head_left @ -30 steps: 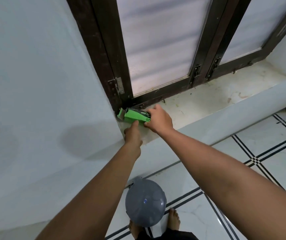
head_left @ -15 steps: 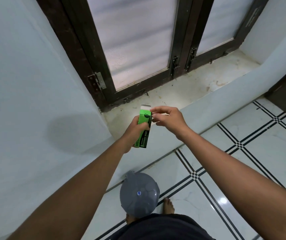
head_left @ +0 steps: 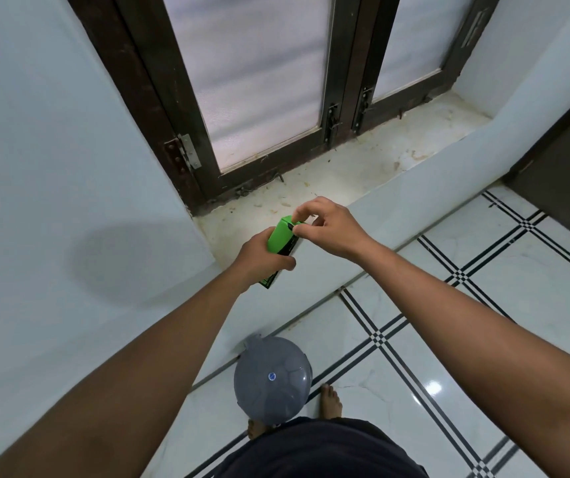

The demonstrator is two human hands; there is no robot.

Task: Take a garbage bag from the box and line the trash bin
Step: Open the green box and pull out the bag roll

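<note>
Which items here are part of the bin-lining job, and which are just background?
In the job:
- green box, gripped by left hand
- right hand, pinching the box's top end
- grey bin on the floor, lid on

Background:
- window frame
- sill
- tiled floor

Single view only, head-worn, wide-angle. Looks forward and steeply down from standing height. Both forearms enter from bottom corners, converge near frame centre; left hand [head_left: 265,257] and right hand [head_left: 328,226] sit at arm's length, mid-frame. Upper frame: dark-framed window [head_left: 263,81] and stained sill [head_left: 363,170], just beyond hands. Left side: pale wall [head_left: 52,167], close. Lower frame: tiled floor [head_left: 449,339], grey trash bin [head_left: 272,377] seen from directly above, bare feet at bottom edge. Straight lines bow toward edges. No second view, no overlap.
</note>
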